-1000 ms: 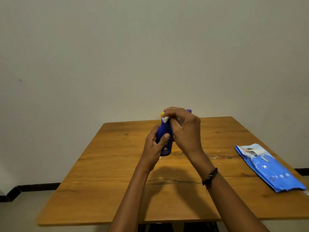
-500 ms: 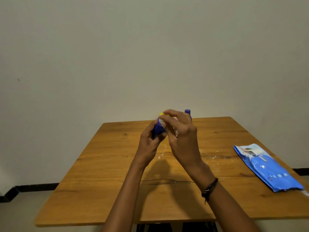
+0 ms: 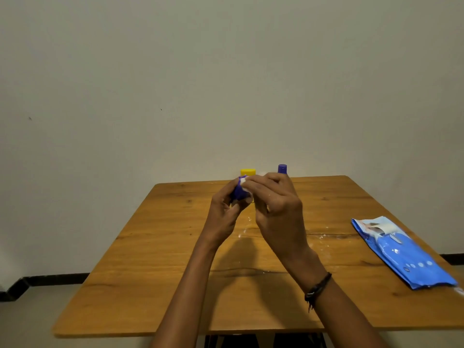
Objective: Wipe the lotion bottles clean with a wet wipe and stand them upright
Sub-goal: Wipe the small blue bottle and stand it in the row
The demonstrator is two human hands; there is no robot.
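My left hand (image 3: 222,214) grips a small dark blue lotion bottle (image 3: 239,192), tipped so its end faces me, above the middle of the wooden table (image 3: 155,259). My right hand (image 3: 278,212) presses a white wet wipe (image 3: 243,182) against the bottle's end. Most of the bottle is hidden by my fingers. Behind my hands, near the table's far edge, stand two more bottles: only a yellow cap (image 3: 248,171) and a purple cap (image 3: 282,169) show.
A blue pack of wet wipes (image 3: 401,252) lies flat near the table's right edge, its flap peeled open. White smears and specks (image 3: 247,228) mark the tabletop around the middle. A plain wall rises behind the table.
The blue bottle has tipped from upright to nearly end-on toward me. Both hands have risen slightly, and my right hand's wipe has shifted from the bottle's top to its end.
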